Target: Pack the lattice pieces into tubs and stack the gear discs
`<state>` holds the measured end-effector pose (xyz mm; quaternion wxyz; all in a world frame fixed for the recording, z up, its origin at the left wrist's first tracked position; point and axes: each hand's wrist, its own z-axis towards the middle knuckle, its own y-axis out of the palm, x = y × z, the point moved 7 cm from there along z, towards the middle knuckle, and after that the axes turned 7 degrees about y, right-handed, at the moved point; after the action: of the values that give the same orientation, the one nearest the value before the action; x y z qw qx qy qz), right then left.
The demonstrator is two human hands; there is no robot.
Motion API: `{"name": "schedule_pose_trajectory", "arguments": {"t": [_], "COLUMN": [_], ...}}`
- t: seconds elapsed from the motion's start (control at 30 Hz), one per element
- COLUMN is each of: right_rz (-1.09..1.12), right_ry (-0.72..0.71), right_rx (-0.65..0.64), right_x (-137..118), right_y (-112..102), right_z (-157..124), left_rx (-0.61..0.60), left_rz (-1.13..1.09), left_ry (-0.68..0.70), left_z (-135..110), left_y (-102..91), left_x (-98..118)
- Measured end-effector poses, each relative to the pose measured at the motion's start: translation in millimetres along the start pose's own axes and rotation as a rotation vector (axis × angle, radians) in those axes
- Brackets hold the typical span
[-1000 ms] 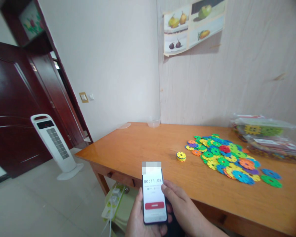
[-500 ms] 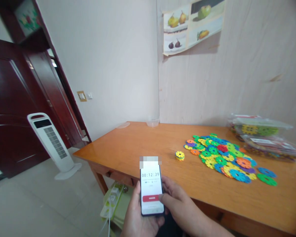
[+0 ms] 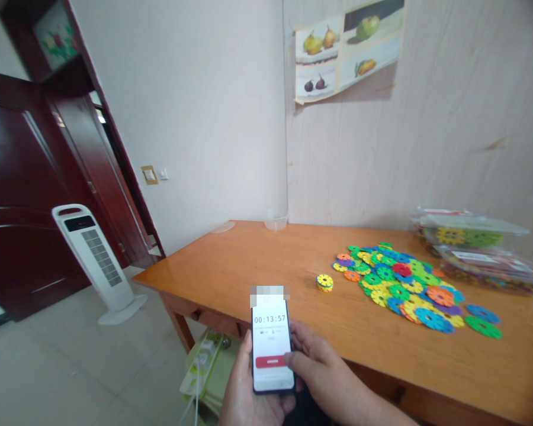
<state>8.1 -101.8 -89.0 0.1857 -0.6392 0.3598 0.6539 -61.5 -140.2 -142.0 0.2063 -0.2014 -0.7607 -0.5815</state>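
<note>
A smartphone [image 3: 272, 337] is held upright in front of me at the table's near edge. Its lit screen shows a timer and a red button below the digits. My left hand [image 3: 242, 387] wraps the phone from the left and beneath. From the right, my right hand [image 3: 320, 361] grips the phone's edge, its thumb at the right end of the red button. Beyond the phone stands a small stack of notched plastic discs [image 3: 324, 282], yellow on top. To its right spreads a loose pile of colourful notched discs [image 3: 400, 284].
Clear plastic boxes [image 3: 493, 260] of similar pieces sit at the right of the wooden table [image 3: 249, 254]. A clear bowl [image 3: 276, 220] and a flat clear lid [image 3: 222, 226] lie at the back. A white tower fan [image 3: 98, 260] stands left, a power strip [image 3: 202, 361] below.
The timer digits on the phone have gone up. The view has shifted very slightly, so things sit a little lower. Both hands keep the same hold.
</note>
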Motion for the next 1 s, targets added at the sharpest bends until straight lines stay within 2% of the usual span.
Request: {"name": "schedule_pose_trajectory", "arguments": {"t": [0.23,0.4,0.6,0.8,1.0], "right_rz": [0.033,0.208,0.44,0.471,0.51], "right_ry": [0.059,0.075,0.083,0.102,0.074], "right_rx": [0.001,-0.067,0.075,0.181,0.22], "right_x": [13,10,0,-2,-3], "right_y": [-3,5,-3,-4,-3], "right_z": [1,1,13,19,18], "left_rx": [-0.059,-0.042,-0.062,-0.123,-0.001], "left_rz": [0.037,0.111,0.182,0.213,0.202], "left_ry": [-0.052,-0.075,-0.135,-0.191,-0.133], "left_z": [-2,-8,-11,-15,-19], "left_y": [-12.8,-22.4,-34.8,-34.2,-59.6], "left_x": [-4,-1,-9,-11,-3]}}
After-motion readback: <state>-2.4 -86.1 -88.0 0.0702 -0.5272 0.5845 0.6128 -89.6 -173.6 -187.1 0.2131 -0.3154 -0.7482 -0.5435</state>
